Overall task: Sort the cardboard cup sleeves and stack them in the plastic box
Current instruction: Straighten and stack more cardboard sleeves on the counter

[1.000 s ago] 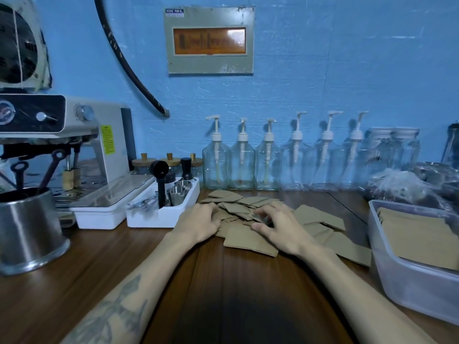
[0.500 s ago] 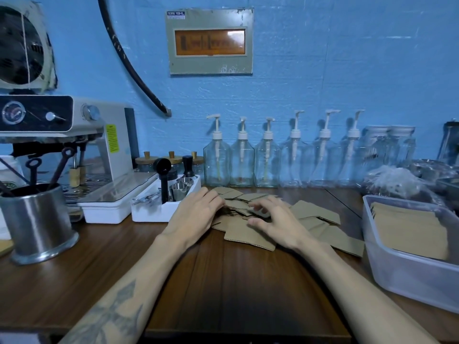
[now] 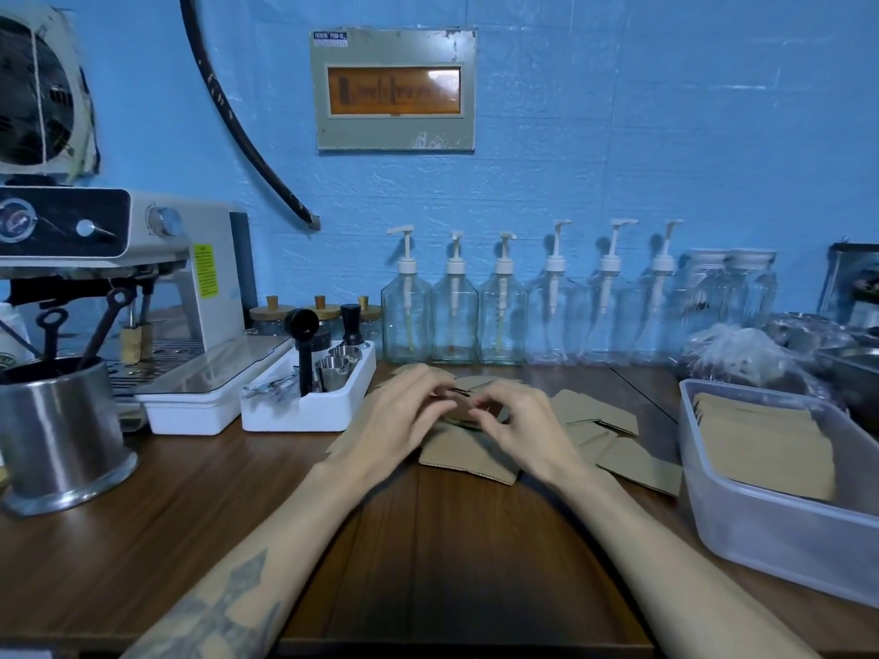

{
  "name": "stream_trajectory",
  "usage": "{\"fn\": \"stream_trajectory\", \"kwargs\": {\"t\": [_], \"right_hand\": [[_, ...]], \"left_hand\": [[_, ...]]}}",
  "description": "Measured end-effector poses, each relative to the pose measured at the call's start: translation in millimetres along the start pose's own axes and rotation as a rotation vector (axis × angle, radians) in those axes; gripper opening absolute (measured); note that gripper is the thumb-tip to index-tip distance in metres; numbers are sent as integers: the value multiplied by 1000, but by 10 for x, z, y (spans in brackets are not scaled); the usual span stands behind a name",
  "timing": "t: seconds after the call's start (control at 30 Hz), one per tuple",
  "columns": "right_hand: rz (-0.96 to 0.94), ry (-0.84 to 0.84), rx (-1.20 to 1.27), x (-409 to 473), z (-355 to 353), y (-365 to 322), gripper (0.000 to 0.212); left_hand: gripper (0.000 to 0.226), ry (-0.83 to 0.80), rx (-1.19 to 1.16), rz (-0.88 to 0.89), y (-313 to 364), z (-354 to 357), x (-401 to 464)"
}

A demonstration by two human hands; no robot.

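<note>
Both hands have lifted off the pile and now pinch one small brown sleeve (image 3: 459, 405) between them. Left hand (image 3: 397, 416) and right hand (image 3: 516, 420) curl their fingertips round it, just above the loose cardboard cup sleeves (image 3: 468, 459) on the tabletop (image 3: 475, 554). These are flat, thin and brown, with wavy cut edges. Some hide under the hands. More lie stacked flat in the cloudy plastic box (image 3: 761, 530) at the right, which is cut off by the picture's edge. Smooth bare wood spreads out in front. Clear pump bottles (image 3: 454, 321) stand behind.
</note>
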State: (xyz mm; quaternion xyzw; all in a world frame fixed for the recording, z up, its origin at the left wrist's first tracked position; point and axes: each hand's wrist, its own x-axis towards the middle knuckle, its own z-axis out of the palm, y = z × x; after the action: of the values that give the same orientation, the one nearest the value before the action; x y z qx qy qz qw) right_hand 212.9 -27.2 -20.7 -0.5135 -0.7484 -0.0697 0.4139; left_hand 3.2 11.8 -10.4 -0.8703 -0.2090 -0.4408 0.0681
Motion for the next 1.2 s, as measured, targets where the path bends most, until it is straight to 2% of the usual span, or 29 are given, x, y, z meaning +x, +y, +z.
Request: {"fn": "stream_trajectory", "kwargs": {"t": [0.07,0.17,0.3,0.43,0.57,0.7,0.97,1.1,1.2], "right_hand": [[71,62,59,-4,-52,18,10],[216,127,206,-29,-131,88,24],[342,34,253,-91,-183,193,29],[393,-56,226,-110,-147,261,37],[439,-42,274,-86,-130,308,32],[476,-17,339,-80,-136,311,31],[480,4,411,-71,-155,269,30],[513,2,505,-64,-167,242,31],[510,13,535,-62,-173,247,31]], "left_hand": [[17,41,-12,-113,-81,-60,-32],[16,25,10,-299,-250,-133,-115],[18,-103,-3,-427,-353,-122,-186],[26,-299,-40,-417,-223,-16,-179],[54,-452,66,-368,-86,80,-150],[63,-538,79,-384,-39,119,-163],[51,-499,12,-447,19,36,-133],[45,-393,-164,-529,55,4,-89],[42,-311,-414,-567,59,-12,-59]]}}
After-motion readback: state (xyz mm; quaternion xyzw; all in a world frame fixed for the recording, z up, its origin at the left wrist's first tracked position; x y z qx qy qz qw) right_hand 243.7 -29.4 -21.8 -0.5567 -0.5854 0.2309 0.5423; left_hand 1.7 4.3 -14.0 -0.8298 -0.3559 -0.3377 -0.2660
